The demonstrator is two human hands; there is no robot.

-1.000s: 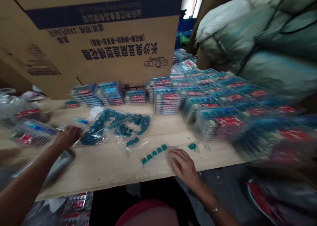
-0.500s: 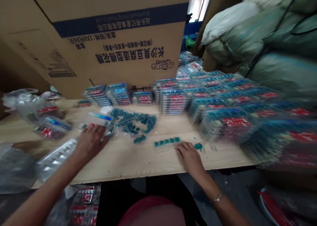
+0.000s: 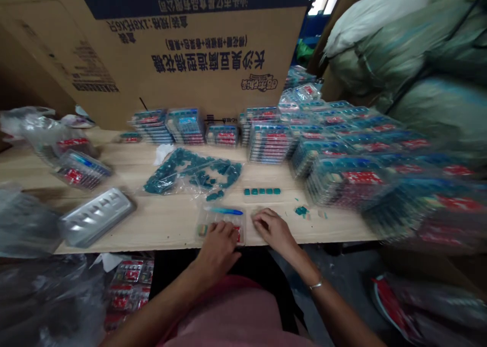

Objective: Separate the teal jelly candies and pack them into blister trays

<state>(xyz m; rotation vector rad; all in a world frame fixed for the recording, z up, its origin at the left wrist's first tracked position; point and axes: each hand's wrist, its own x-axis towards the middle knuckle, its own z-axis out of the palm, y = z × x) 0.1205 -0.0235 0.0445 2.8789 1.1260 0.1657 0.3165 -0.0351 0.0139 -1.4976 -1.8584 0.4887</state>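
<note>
While left hand (image 3: 216, 250) curls on clear plastic tray (image 3: 222, 217), grip unclear, right hand (image 3: 272, 230) lies open beside.

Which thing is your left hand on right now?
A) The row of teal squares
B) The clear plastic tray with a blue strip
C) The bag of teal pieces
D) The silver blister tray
B. The left hand lies over the near part of the clear plastic tray, just below its blue strip.
</note>
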